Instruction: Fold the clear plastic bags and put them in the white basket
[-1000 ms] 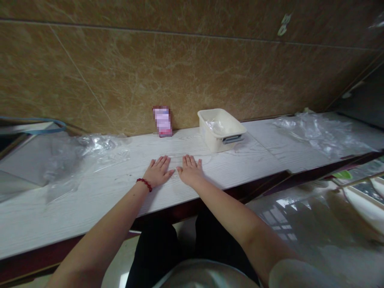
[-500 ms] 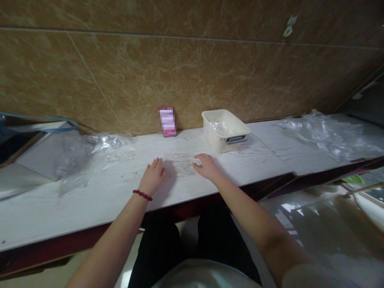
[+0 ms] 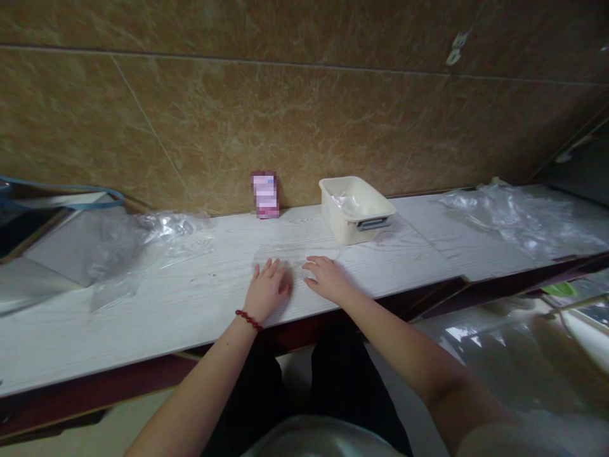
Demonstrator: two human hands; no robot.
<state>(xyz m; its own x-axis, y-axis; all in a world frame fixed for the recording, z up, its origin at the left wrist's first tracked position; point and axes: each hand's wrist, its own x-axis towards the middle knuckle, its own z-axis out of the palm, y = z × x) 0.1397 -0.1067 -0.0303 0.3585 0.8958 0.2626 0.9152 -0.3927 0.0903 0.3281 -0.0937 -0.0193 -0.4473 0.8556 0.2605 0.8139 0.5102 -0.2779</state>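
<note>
My left hand (image 3: 267, 291) lies flat on the white wood-grain tabletop (image 3: 190, 298), fingers spread, a red bead bracelet on the wrist. My right hand (image 3: 327, 277) rests palm down just to its right. Both press on a thin clear plastic bag (image 3: 295, 257) that lies flat on the table and is hard to make out. Neither hand grips anything.
A cream plastic tub (image 3: 356, 207) with clear film inside stands behind my right hand. A small pink box (image 3: 265, 194) leans on the brown tiled wall. Crumpled clear plastic (image 3: 143, 244) lies at the left, more clear plastic sheeting (image 3: 518, 212) at the right.
From side by side, my hands slid apart over the flat bag, then came back together nearer the table's front edge. The camera view shifted slightly.
</note>
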